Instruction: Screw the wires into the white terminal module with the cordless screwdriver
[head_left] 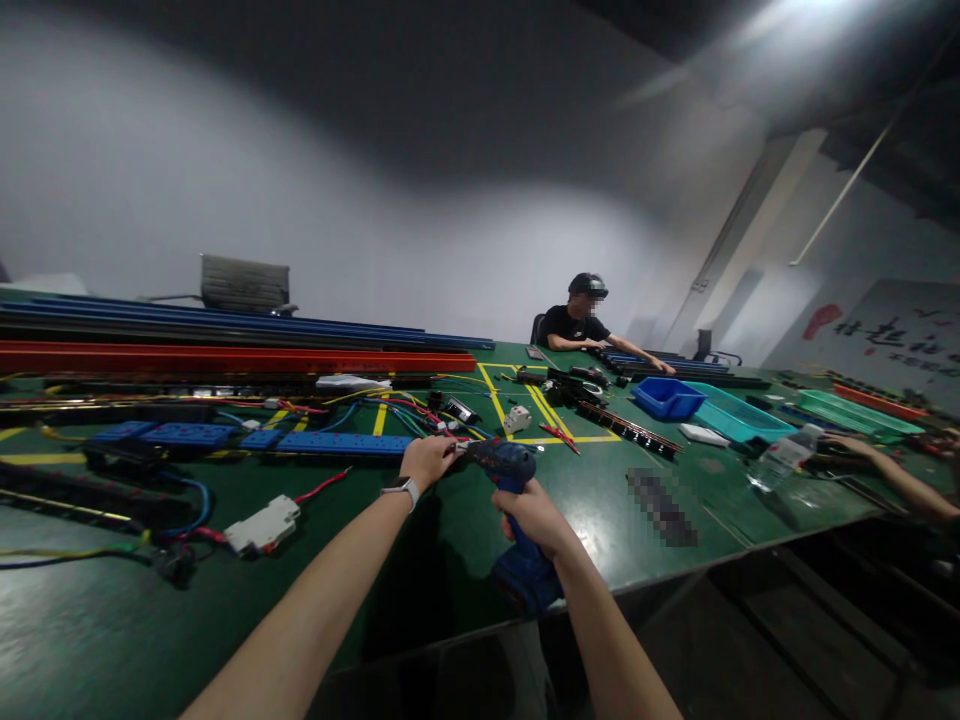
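My right hand (pixel 538 512) is wrapped round the grip of a blue cordless drill (pixel 517 462), whose nose points left. At the drill's tip, my left hand (pixel 424 462) has its fingers pinched together, beside the right end of a long blue socket strip (pixel 345 443). Whatever sits between those fingers is too small and partly hidden to name. A white circuit breaker (pixel 262 525) with a red wire lies on the green table (pixel 330 580), left of my forearm. Just beyond the drill stands a small white block (pixel 517 419), with red-handled pliers (pixel 557 435) to its right.
Long orange (pixel 225 358) and blue rails (pixel 225 322) lie along the back left. A blue bin (pixel 667 398), a teal basket (pixel 739 412) and a plastic bottle (pixel 784 458) stand to the right. One co-worker (pixel 577 318) sits across the table; another person's arm (pixel 892 470) reaches in at right.
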